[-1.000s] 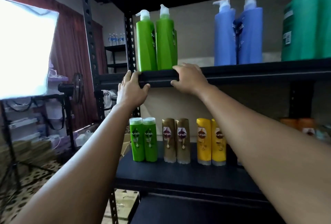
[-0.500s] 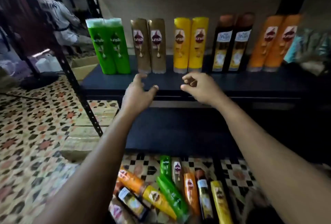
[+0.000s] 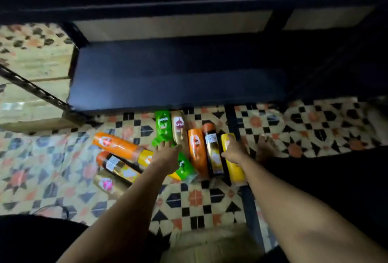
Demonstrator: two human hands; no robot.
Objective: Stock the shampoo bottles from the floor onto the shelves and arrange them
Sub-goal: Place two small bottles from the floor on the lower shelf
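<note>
My left hand (image 3: 168, 153) hovered, fingers spread, over the green plastic shampoo bottle (image 3: 162, 124) lying on the patterned tile floor (image 3: 197, 199); my right hand (image 3: 234, 149) curled around the yellow plastic shampoo bottle (image 3: 236, 168) beside it.

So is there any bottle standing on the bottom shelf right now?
No, the bottom shelf shows only its bare dark surface, and the bottles all lie on the tiled floor in front of it.
</note>
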